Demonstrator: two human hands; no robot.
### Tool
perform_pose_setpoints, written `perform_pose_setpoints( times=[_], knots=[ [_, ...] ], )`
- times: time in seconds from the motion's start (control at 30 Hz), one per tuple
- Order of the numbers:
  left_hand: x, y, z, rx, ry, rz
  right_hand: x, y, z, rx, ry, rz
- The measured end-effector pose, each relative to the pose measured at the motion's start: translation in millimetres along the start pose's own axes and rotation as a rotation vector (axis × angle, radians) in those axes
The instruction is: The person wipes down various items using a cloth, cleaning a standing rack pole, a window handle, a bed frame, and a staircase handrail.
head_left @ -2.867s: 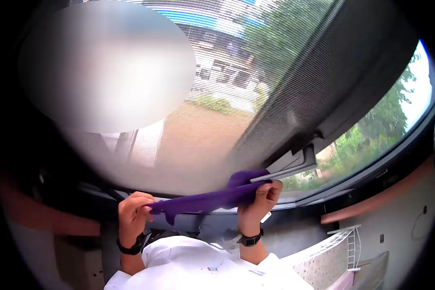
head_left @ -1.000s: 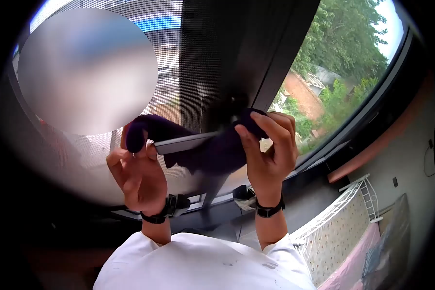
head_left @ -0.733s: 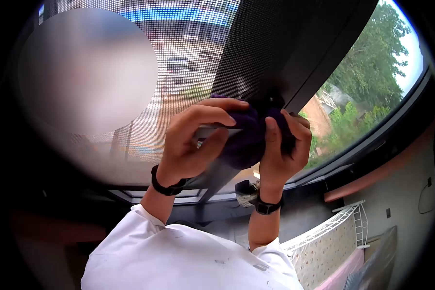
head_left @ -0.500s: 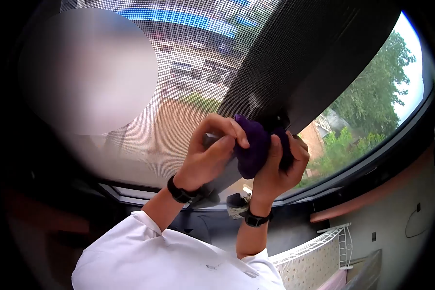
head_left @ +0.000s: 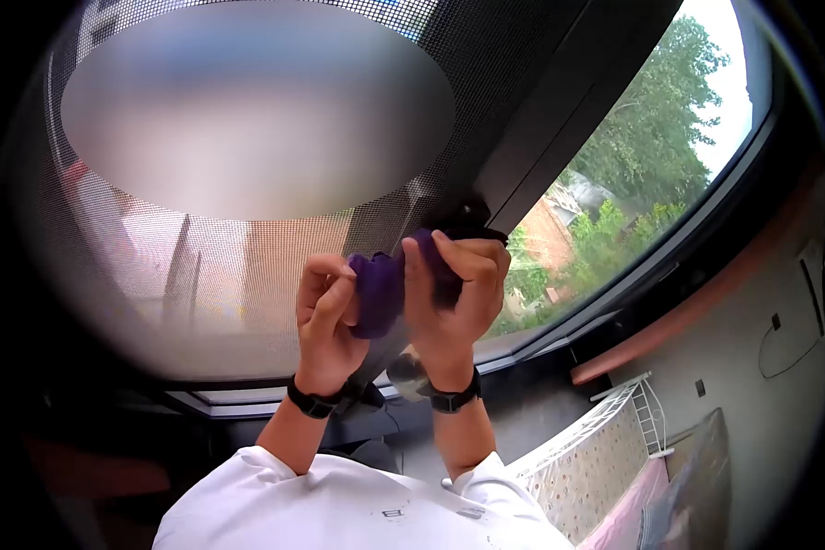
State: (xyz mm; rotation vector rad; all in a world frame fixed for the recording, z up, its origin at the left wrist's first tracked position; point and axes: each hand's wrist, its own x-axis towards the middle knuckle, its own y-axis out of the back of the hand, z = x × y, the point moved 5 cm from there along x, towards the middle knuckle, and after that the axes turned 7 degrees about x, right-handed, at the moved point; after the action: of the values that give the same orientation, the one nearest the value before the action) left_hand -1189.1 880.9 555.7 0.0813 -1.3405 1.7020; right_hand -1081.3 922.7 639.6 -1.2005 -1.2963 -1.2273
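Purple cloth (head_left: pixel 378 298) bunched just before window frame (head_left: pixel 545 119); left hand (head_left: pixel 328 335) and right hand (head_left: pixel 454 321) each pinching it. Seemingly mid-handling there; next move calls for steady two-handed grip.

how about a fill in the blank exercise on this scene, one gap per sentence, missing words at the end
The left hand and right hand hold a ____ cloth. The band on the left wrist is ____ in colour. The person wears a ____ shirt. A leafy tree shows outside, toward the ____ side of the picture.

Missing words: purple; black; white; right
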Motion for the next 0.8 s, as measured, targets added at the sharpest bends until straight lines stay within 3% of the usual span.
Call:
perform_pose_setpoints(
  times=[0.23,0.53,0.8],
  knots=[
    [-8,6,5,-0.044,0.046,0.079,-1,-3,0,-0.033,0.015,0.039],
    [-14,20,6,0.001,0.047,-0.063,-2,-9,-1,-0.03,-0.04,0.148],
    [-19,17,4,0.061,-0.005,-0.065,-2,-9,0,-0.074,-0.032,0.195]
  ],
)
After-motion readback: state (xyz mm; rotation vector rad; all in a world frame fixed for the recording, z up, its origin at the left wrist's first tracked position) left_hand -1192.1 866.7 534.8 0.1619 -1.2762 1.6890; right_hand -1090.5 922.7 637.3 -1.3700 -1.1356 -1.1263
